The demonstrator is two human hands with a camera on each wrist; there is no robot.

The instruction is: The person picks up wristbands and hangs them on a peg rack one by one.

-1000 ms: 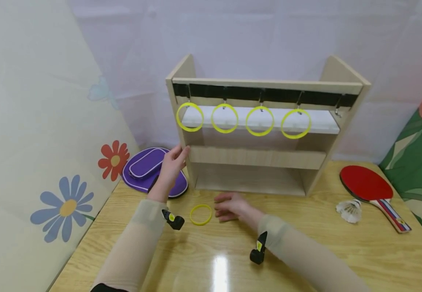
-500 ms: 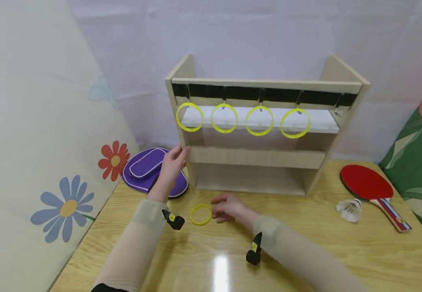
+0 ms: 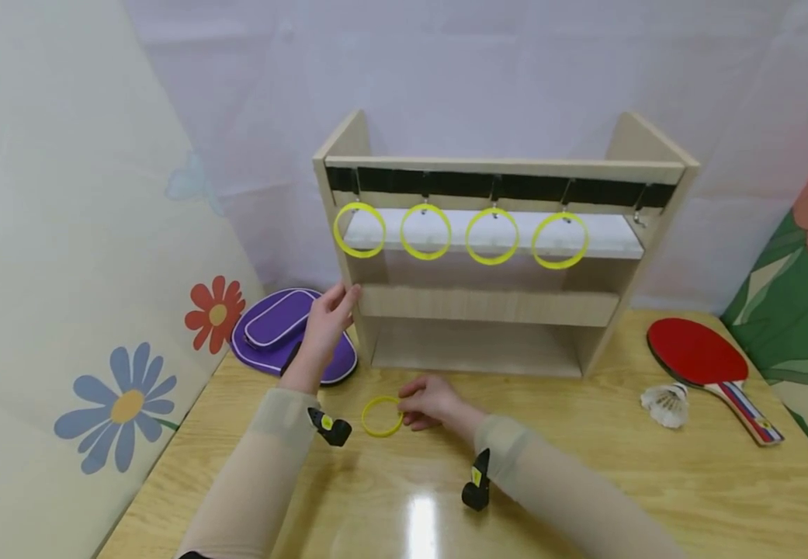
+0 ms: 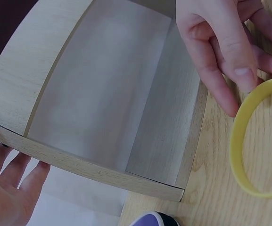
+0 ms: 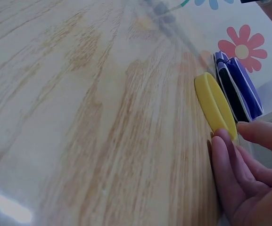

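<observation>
My right hand (image 3: 431, 401) is low over the table, its fingertips at the edge of a yellow ring (image 3: 382, 417) lying there. In the right wrist view, thumb and fingers sit on either side of the rim of this yellow ring (image 5: 214, 102). My left hand (image 3: 325, 330) rests against the left side of a wooden shelf (image 3: 490, 307). Seen from the left wrist, several of its fingers (image 4: 34, 181) touch the shelf's side panel with little bend. Along the shelf's black strip (image 3: 459, 184), several yellow rings (image 3: 426, 255) hang from hooks; the rightmost hook (image 3: 639, 217) is bare.
Behind my left hand lies a purple paddle case (image 3: 271, 334). To the right of the shelf are a red table tennis paddle (image 3: 697, 353) and a shuttlecock (image 3: 666, 405) on the wooden table (image 3: 550, 435). Flower-patterned cloth (image 3: 40, 233) stands at the left.
My right hand has moved left to the lying ring, and its fingertips now reach the rim. The left hand stays on the shelf's side. The view has tipped slightly.
</observation>
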